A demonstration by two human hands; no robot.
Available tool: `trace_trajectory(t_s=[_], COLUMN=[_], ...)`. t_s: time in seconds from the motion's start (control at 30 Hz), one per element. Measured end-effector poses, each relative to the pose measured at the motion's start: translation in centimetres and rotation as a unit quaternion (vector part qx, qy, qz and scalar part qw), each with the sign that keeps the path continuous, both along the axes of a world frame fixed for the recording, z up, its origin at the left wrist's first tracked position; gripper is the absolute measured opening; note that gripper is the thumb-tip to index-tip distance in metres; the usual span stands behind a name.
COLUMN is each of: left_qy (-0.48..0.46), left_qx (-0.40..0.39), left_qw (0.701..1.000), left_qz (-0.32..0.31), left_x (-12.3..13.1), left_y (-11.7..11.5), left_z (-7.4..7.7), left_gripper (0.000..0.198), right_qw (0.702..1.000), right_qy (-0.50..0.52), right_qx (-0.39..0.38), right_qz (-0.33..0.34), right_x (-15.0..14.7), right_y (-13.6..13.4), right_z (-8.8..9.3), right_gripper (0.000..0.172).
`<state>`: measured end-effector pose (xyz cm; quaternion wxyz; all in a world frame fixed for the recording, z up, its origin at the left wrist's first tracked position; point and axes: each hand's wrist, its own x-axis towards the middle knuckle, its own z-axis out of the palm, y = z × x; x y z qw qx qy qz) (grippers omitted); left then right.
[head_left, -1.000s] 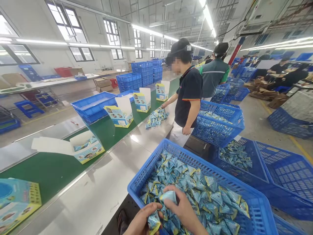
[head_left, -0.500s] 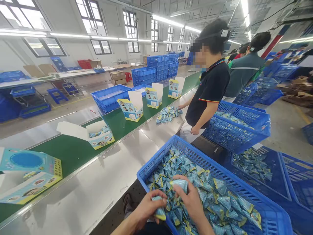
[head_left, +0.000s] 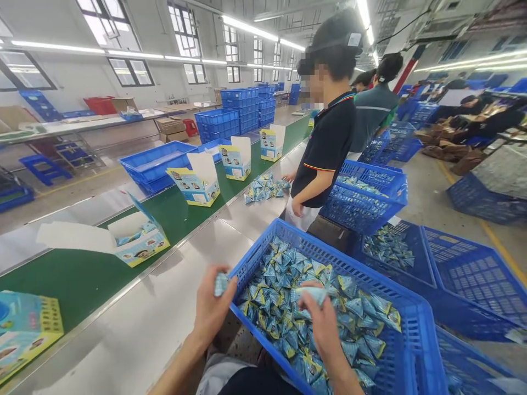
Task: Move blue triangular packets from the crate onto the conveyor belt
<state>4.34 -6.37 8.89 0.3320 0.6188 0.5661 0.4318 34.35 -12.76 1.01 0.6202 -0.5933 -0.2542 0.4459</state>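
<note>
Nearest the camera, the left hand [head_left: 212,308] has its fingers closed around a small blue packet [head_left: 221,283], held just outside the near-left rim of the blue crate [head_left: 255,255], above the edge of the steel worktop [head_left: 156,323]. The right hand [head_left: 323,325] is inside the crate, its fingers pinching a pale packet [head_left: 313,296] just above the heap of triangular packets [head_left: 284,296] that fills the crate. To the left, a closed printed box [head_left: 24,329] and an open carton [head_left: 140,241] lie on the green belt [head_left: 82,280]. Farther along, three upright cartons [head_left: 195,184] stand on the belt, a loose pile of packets [head_left: 265,189] lies on the worktop, and a co-worker in a dark polo [head_left: 329,142] stands beside it.
</note>
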Motion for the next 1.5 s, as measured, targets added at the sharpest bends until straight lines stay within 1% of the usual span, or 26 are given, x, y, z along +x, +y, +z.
trace_trajectory(t_s=[0.03, 0.07, 0.1, 0.17, 0.2, 0.23, 0.3, 0.33, 0.37, 0.4, 0.47, 0.5, 0.53, 0.6, 0.73, 0.8, 0.87, 0.97, 1.07, 1.13, 1.17, 1.23, 1.27, 1.33, 1.4, 1.5], left_qy=[0.006, 0.012, 0.013, 0.009, 0.011, 0.015, 0.014, 0.009, 0.003, -0.009, -0.042, -0.065, -0.091, -0.132, -0.174, -0.185, -0.183, -0.187, -0.192, -0.194, -0.197, -0.197, -0.195, -0.194, -0.201, -0.200], left_qx=[0.002, 0.005, 0.011, 0.026, 0.024, 0.015, -0.009, -0.013, -0.013, -0.019, -0.073, -0.117, -0.162, -0.232, -0.324, -0.341, -0.333, -0.356, -0.411, -0.433, -0.441, -0.456, -0.459, -0.454, -0.438, -0.426], left_qw=[1.000, 0.999, 0.999, 0.999, 0.999, 0.999, 0.996, 0.997, 0.999, 0.999, 0.993, 0.985, 0.975, 0.957, 0.922, 0.914, 0.918, 0.912, 0.890, 0.879, 0.874, 0.866, 0.865, 0.868, 0.875, 0.882], left_qz=[-0.027, -0.050, -0.051, -0.018, -0.022, -0.049, -0.085, -0.072, -0.053, -0.043, -0.084, -0.109, -0.122, -0.116, -0.122, -0.118, -0.111, -0.074, -0.052, -0.057, -0.056, -0.053, -0.052, -0.051, -0.037, 0.001], left_x=[0.3, 0.6, 0.9, 1.3, 1.4, 1.6, 1.9, 2.2, 2.4, 2.8, 3.6, 4.1, 4.6, 5.6, 7.2, 7.7, 8.0, 8.1, 7.8, 7.7, 7.8, 8.0, 8.1, 8.2, 7.9, 6.9], left_y=[-0.1, -0.3, -0.4, -0.7, -0.9, -1.1, -1.4, -1.6, -1.8, -2.0, -2.7, -3.1, -3.6, -4.8, -7.4, -8.3, -8.6, -8.2, -7.8, -7.9, -8.1, -8.2, -8.2, -8.0, -7.7, -7.3], left_z=[0.0, -0.1, -0.2, -0.4, -0.6, -0.7, -1.0, -1.2, -1.4, -1.7, -2.5, -3.0, -3.5, -4.6, -6.4, -7.3, -8.3, -10.3, -11.9, -12.3, -12.3, -12.0, -11.8, -11.2, -10.7, -10.3], left_gripper=[0.025, 0.024, 0.022, 0.020, 0.019, 0.018, 0.018, 0.019, 0.019, 0.020, 0.025, 0.033, 0.044, 0.064, 0.087, 0.100, 0.113, 0.113, 0.103, 0.102, 0.100, 0.094, 0.092, 0.091, 0.094, 0.096], right_qw=[0.998, 0.996, 0.998, 0.998, 0.996, 0.997, 0.999, 0.996, 0.995, 0.997, 0.999, 0.999, 0.998, 0.991, 0.981, 0.955, 0.924, 0.894, 0.885, 0.892, 0.900, 0.911, 0.904, 0.878, 0.844, 0.779], right_qy=[-0.019, -0.022, -0.008, 0.030, 0.039, 0.039, 0.018, 0.015, 0.024, 0.036, 0.041, 0.032, 0.016, -0.020, -0.147, -0.226, -0.270, -0.274, -0.228, -0.184, -0.183, -0.236, -0.296, -0.376, -0.432, -0.517], right_qx=[-0.011, -0.017, -0.014, 0.001, 0.005, 0.004, -0.009, -0.014, -0.014, -0.010, -0.005, -0.007, -0.010, -0.022, -0.009, 0.013, 0.024, 0.039, 0.051, 0.058, 0.048, -0.016, -0.075, -0.169, -0.233, -0.273], right_qz=[0.056, 0.084, 0.065, -0.049, -0.080, -0.065, 0.045, 0.089, 0.096, 0.067, 0.008, 0.021, 0.056, 0.128, 0.129, 0.191, 0.270, 0.352, 0.403, 0.409, 0.394, 0.337, 0.299, 0.243, 0.214, 0.226], right_x=[-0.1, -0.2, -0.3, -0.4, -0.5, -0.5, -0.5, -0.5, -0.5, -0.6, -1.0, -1.2, -1.6, -2.4, -3.9, -4.3, -4.4, -3.5, -1.9, -0.3, 0.9, 3.9, 5.8, 10.0, 14.0, 17.7], right_y=[-0.3, -0.6, -0.9, -1.4, -1.7, -1.9, -2.5, -2.7, -3.0, -3.2, -3.6, -3.8, -4.0, -4.5, -5.5, -6.1, -6.6, -6.8, -6.4, -5.6, -4.9, -2.7, -1.4, 1.5, 4.4, 8.0], right_z=[0.0, -0.1, -0.2, -0.5, -0.7, -1.0, -1.4, -1.6, -1.7, -1.8, -1.8, -1.8, -1.8, -1.9, -2.1, -1.9, -1.3, -0.2, -0.2, -1.5, -2.5, -4.9, -6.2, -8.8, -11.3, -14.9], right_gripper=[0.075, 0.076, 0.077, 0.079, 0.078, 0.077, 0.073, 0.072, 0.072, 0.074, 0.079, 0.080, 0.081, 0.079, 0.067, 0.067, 0.078, 0.096, 0.104, 0.101, 0.092, 0.069, 0.062, 0.067, 0.074, 0.080])
